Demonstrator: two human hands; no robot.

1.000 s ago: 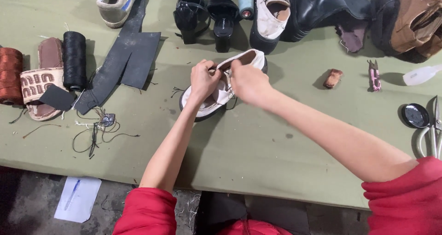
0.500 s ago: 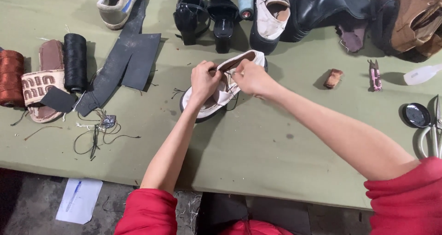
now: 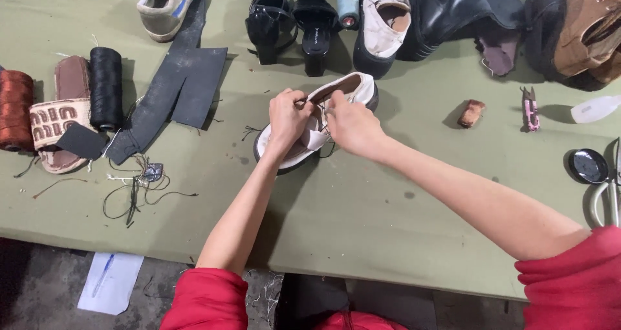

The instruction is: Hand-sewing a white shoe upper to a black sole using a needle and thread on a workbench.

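White shoe (image 3: 304, 142) with a brown insole, olive-green bench (image 3: 362, 226), black thread spool (image 3: 105, 87) next to a rust-orange spool (image 3: 14, 109), plus red sleeves (image 3: 569, 285).

Open near edge, crowded far edge

Bare bench (image 3: 362, 220) runs along the near edge; shoes (image 3: 381, 19) line the far edge, thread spools (image 3: 105, 87) crowd the left.

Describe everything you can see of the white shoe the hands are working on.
The white shoe lies on the green table, toe toward the person, heel toward the row of footwear. Its upper looks like pale leather, the lining at the open heel is brown, and a dark sole edge shows under the toe. The left hand and right hand both grip it near the laces, covering its middle. Dark thread ends trail beside it.
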